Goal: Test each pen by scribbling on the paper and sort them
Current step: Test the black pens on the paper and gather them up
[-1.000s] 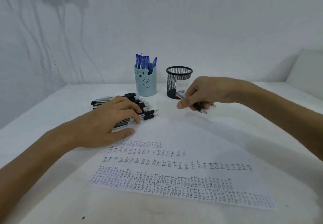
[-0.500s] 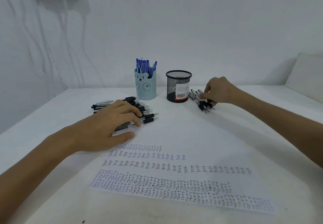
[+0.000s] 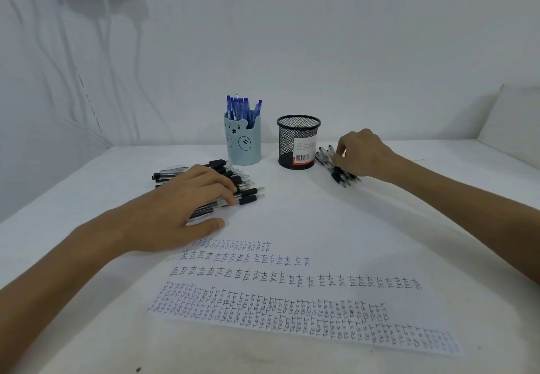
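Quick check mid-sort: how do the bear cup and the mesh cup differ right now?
The bear cup is solid light blue with a face on it; the mesh cup is black wire with a barcode label. The bear cup holds blue pens standing above its rim; no pens show above the mesh cup's rim. Both stand upright, side by side.

left hand (image 3: 181, 207) covers part of black-grip clear pen pile (image 3: 248, 192) | right hand (image 3: 361, 154): grip on smaller pen cluster (image 3: 340, 178) unclear

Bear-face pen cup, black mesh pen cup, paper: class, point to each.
Bear-face pen cup (image 3: 237, 154), head view: front wall, beneath the face.
Black mesh pen cup (image 3: 286, 142), head view: mesh left of label.
Paper (image 3: 350, 293), head view: blank strip between written rows.
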